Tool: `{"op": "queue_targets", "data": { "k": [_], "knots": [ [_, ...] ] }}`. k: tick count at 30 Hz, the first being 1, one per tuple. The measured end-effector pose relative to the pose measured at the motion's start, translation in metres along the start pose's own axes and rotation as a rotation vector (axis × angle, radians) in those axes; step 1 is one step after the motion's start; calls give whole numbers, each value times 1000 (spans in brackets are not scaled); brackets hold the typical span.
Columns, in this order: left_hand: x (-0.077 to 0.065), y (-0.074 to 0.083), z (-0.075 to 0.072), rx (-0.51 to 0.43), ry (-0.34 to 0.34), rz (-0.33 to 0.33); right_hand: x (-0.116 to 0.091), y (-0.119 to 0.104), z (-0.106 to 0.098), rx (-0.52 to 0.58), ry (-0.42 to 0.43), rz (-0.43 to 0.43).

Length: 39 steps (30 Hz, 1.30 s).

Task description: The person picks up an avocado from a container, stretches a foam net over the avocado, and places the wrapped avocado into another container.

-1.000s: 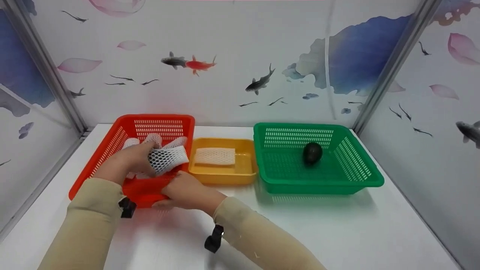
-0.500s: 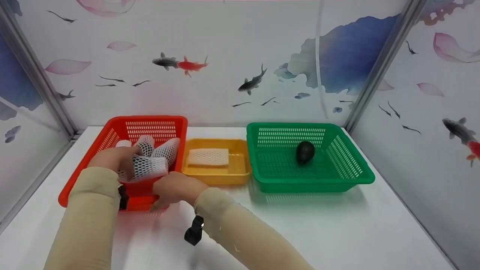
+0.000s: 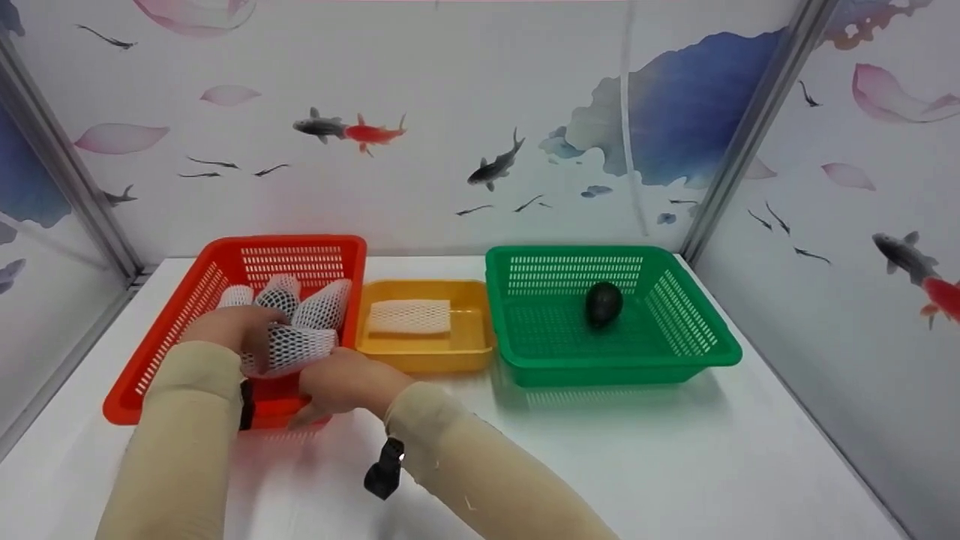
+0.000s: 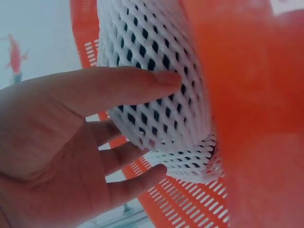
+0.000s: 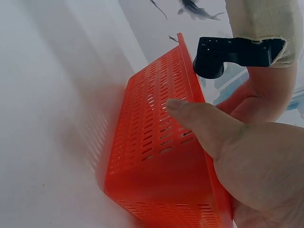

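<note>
My left hand (image 3: 236, 334) is inside the red basket (image 3: 166, 337), around a dark fruit in a white foam net (image 3: 300, 346). In the left wrist view the thumb lies across the foam net (image 4: 142, 42) and the other fingers go behind it. Several more foam-netted fruits (image 3: 322, 306) lie beside it in the basket. My right hand (image 3: 345, 382) holds the basket's near rim; in the right wrist view its thumb presses the red outer wall (image 5: 142, 128) and its other fingers are hidden.
A yellow tray (image 3: 427, 362) with an unfilled-looking foam net (image 3: 409, 316) stands right of the red basket. Beyond it, a green basket (image 3: 615, 375) holds a dark, avocado-like fruit (image 3: 604, 304). Painted walls enclose the white table (image 3: 600, 450) at the back and sides.
My left hand has lowered the netted fruit from above the red basket's near right side down among the others. My right hand stays on the basket's rim. The head view has shifted slightly.
</note>
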<state>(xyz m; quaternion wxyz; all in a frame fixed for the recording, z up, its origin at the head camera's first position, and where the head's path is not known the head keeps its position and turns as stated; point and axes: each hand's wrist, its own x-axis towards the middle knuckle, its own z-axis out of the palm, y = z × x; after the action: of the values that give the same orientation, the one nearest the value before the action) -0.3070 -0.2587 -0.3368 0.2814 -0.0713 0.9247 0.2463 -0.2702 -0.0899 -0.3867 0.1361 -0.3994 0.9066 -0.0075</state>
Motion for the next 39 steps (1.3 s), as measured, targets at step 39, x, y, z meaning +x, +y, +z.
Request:
{"op": "queue_targets", "data": {
  "k": [39],
  "knots": [
    [-5, 54, 14, 268, 267, 322, -37, 67, -17, -180, 151, -215]
  ]
}}
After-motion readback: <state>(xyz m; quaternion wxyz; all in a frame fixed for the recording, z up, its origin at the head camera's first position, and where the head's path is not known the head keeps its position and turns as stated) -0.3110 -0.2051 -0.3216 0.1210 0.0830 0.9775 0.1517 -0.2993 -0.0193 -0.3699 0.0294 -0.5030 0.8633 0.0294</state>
